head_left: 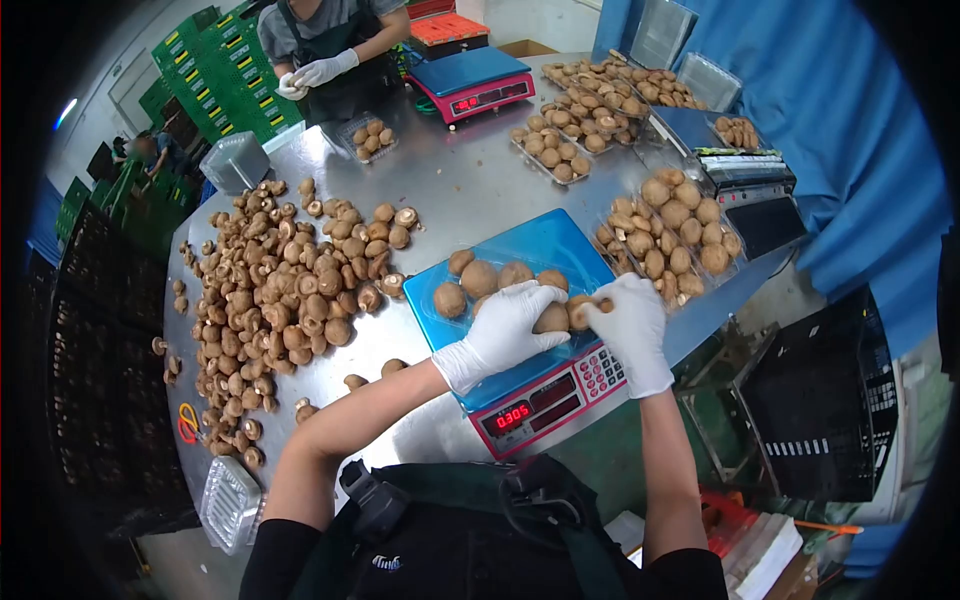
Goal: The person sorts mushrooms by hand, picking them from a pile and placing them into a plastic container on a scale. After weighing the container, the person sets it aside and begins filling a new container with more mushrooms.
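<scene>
A blue digital scale (545, 245) with a red display reading 0305 (513, 416) stands at the near edge of the steel table (460, 185). On it sits a clear tray of brown mushrooms (480, 278). My left hand (508, 325), in a white glove, lies flat over the mushrooms at the tray's near side. My right hand (628, 318), also gloved, pinches a mushroom (580, 312) at the tray's right end.
A big loose heap of mushrooms (280, 300) covers the table's left. Filled clear trays (670, 235) stand to the right and at the back. Another person in white gloves (325, 68) works at the far side near a second scale (470, 80). Green crates (215, 75) are stacked beyond.
</scene>
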A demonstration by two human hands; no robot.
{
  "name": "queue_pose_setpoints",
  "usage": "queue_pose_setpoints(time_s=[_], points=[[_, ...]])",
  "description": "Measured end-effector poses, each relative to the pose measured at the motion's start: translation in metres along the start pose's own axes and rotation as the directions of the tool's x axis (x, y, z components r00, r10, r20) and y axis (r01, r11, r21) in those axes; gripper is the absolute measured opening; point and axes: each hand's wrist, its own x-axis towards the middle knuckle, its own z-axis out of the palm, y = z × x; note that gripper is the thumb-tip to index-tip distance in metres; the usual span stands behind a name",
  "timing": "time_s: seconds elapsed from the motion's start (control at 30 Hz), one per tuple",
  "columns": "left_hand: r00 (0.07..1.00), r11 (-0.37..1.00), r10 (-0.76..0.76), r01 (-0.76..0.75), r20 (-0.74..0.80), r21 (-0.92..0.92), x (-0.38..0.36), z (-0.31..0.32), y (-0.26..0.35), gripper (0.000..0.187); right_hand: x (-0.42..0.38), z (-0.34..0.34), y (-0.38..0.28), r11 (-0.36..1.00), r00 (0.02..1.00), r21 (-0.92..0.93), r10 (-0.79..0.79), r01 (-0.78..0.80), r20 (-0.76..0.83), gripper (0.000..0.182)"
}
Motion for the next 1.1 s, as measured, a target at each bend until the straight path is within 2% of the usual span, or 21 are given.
queue_pose_setpoints(time_s=[0.07,0.1,0.13,0.17,0.2,0.23,0.3,0.37,0.43,0.5,0.57,0.6,0.67,0.8,0.83,0.9,0.97,1.0,1.03,1.07,1.1], points=[[1.000,1.000,-0.030,0.030,-0.001,-0.008,-0.002,0.004,0.002,0.044,0.000,-0.012,-0.001,0.991,0.975,-0.134,-0.011,-0.019,-0.224,0.022],[1.000,0.997,0.004,-0.004,-0.009,0.071,-0.002,0.010,0.001,0.043,0.002,-0.010,-0.002,0.991,0.976,-0.136,-0.016,-0.014,-0.217,0.022],[0.999,0.988,0.043,-0.041,-0.012,0.151,-0.001,0.016,-0.001,0.042,0.006,-0.005,-0.004,0.977,0.953,-0.212,-0.080,0.018,-0.291,0.023],[0.999,0.988,0.045,-0.043,-0.013,0.151,-0.001,0.020,-0.004,0.042,0.008,0.000,-0.005,0.956,0.920,-0.289,-0.148,0.039,-0.362,0.024],[0.996,0.989,0.063,-0.071,0.066,0.129,0.001,0.022,-0.005,0.041,0.007,0.006,-0.006,0.946,0.937,-0.311,-0.184,0.087,-0.296,0.026],[0.986,0.990,0.082,-0.098,0.145,0.106,0.002,0.023,-0.007,0.041,0.004,0.012,-0.004,0.946,0.936,-0.312,-0.182,0.084,-0.301,0.026],[0.988,0.982,0.121,-0.133,0.093,0.133,0.000,0.025,-0.006,0.041,-0.003,0.022,-0.002,0.948,0.934,-0.254,-0.253,0.189,-0.251,0.025],[0.980,0.946,0.201,-0.197,0.011,0.257,-0.002,0.023,-0.005,0.041,-0.009,0.021,0.003,0.968,0.947,-0.170,-0.220,0.183,-0.235,0.025],[0.984,0.948,0.176,-0.174,0.017,0.265,-0.003,0.019,-0.004,0.041,-0.009,0.017,0.011,0.964,0.931,0.060,-0.233,0.259,-0.281,0.025],[0.986,0.949,0.163,-0.164,0.027,0.271,-0.003,0.018,-0.004,0.041,-0.010,0.013,0.014,0.967,0.941,0.109,-0.193,0.231,-0.279,0.028],[0.991,0.965,0.033,-0.065,0.131,0.254,-0.002,0.020,-0.005,0.045,-0.010,0.011,0.014,0.980,0.943,0.092,-0.141,0.176,-0.301,0.034],[0.991,0.965,0.035,-0.067,0.131,0.252,-0.002,0.021,-0.005,0.045,-0.010,0.016,0.017,0.977,0.953,0.055,-0.187,0.205,-0.239,0.039],[0.981,0.951,0.037,-0.093,0.191,0.294,0.000,0.021,-0.007,0.050,-0.011,0.023,0.018,0.977,0.956,0.087,-0.170,0.195,-0.238,0.038],[0.992,0.942,0.063,-0.097,0.113,0.321,-0.001,0.022,-0.009,0.051,-0.012,0.022,0.019,0.968,0.960,0.178,-0.132,0.179,-0.247,0.035],[0.996,0.954,0.062,-0.079,0.065,0.289,0.000,0.026,-0.007,0.045,-0.012,0.021,0.017,0.967,0.960,0.179,-0.137,0.184,-0.246,0.035],[0.999,0.966,0.053,-0.053,0.009,0.254,0.004,0.032,-0.002,0.041,-0.011,0.019,0.014,0.976,0.977,0.199,-0.050,0.092,-0.206,0.034],[0.995,0.988,-0.089,0.081,0.049,0.134,0.007,0.033,0.001,0.037,-0.014,0.022,0.016,0.974,0.974,0.203,-0.051,0.097,-0.219,0.034],[1.000,0.997,-0.022,0.023,-0.021,0.076,0.006,0.037,-0.003,0.033,-0.013,0.026,0.015,0.971,0.972,0.214,-0.057,0.108,-0.230,0.034],[0.999,0.999,-0.050,0.050,0.015,0.023,0.006,0.033,-0.001,0.032,-0.014,0.023,0.015,0.960,0.982,0.264,-0.039,0.087,-0.183,0.033],[0.997,0.996,-0.076,0.073,0.035,0.057,0.005,0.033,0.000,0.033,-0.014,0.024,0.018,0.953,0.968,0.254,-0.107,0.165,-0.226,0.032],[0.998,0.998,-0.029,0.027,0.055,0.050,0.005,0.030,-0.002,0.034,-0.014,0.020,0.017,0.950,0.972,0.267,-0.103,0.159,-0.212,0.030]])
